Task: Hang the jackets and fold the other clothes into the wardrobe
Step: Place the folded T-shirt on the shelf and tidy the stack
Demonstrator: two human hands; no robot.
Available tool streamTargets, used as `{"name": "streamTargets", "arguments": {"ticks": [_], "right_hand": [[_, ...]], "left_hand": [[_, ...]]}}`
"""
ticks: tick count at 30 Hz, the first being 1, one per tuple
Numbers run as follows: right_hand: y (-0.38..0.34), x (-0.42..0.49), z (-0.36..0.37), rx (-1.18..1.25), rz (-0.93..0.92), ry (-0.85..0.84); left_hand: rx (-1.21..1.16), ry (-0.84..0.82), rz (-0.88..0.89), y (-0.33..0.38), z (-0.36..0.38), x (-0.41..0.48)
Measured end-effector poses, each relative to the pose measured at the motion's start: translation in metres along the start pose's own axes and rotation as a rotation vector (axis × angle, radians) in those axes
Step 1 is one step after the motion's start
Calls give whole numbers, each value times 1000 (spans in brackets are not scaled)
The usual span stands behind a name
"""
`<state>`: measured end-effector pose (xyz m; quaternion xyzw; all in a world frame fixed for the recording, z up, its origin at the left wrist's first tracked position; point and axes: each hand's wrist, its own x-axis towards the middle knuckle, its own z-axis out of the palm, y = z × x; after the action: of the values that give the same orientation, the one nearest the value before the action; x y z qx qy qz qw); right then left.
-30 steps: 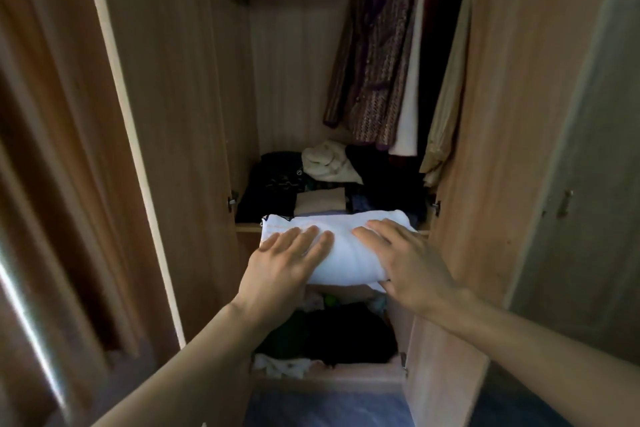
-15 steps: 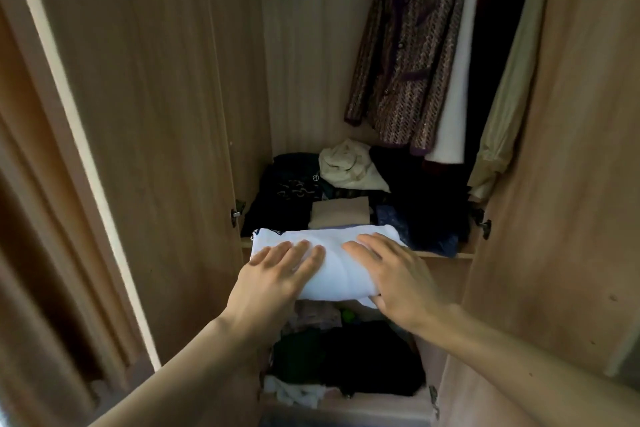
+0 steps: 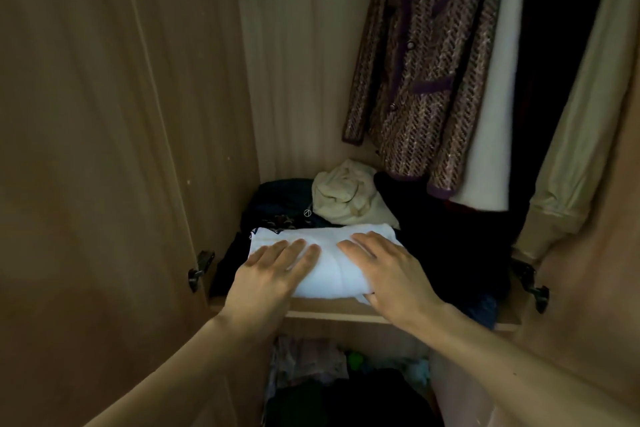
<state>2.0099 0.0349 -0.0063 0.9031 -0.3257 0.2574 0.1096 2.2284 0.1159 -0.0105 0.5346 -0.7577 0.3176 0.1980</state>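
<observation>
A folded white garment (image 3: 329,264) lies at the front of the wardrobe shelf (image 3: 332,314), on top of dark clothes. My left hand (image 3: 273,274) holds its left part, fingers straight on top and the thumb hidden beneath. My right hand (image 3: 388,271) holds its right part the same way, the thumb tucked under the front edge. Above on the right hang a purple tweed jacket (image 3: 415,73), a white garment (image 3: 491,115), a dark one and a beige jacket (image 3: 575,136).
A crumpled cream garment (image 3: 343,194) and dark folded clothes (image 3: 450,246) fill the shelf behind the white one. More clothes lie in the compartment below (image 3: 346,388). Open wooden doors flank both sides, the left door (image 3: 104,149) close by, with hinges (image 3: 199,271) at shelf height.
Both hands have carried the white garment forward from in front of the shelf onto it, covering the tan folded piece. The view has come closer to the wardrobe.
</observation>
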Motion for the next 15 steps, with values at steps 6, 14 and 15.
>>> {"name": "streamTargets", "arguments": {"ticks": [6, 14, 15], "right_hand": [[43, 55, 36, -52, 16, 12], [79, 133, 89, -47, 48, 105], [84, 139, 99, -45, 54, 108]], "left_hand": [[-21, 0, 17, -47, 65, 46], [-175, 102, 5, -114, 144, 94], [-186, 103, 11, -119, 156, 97]]}}
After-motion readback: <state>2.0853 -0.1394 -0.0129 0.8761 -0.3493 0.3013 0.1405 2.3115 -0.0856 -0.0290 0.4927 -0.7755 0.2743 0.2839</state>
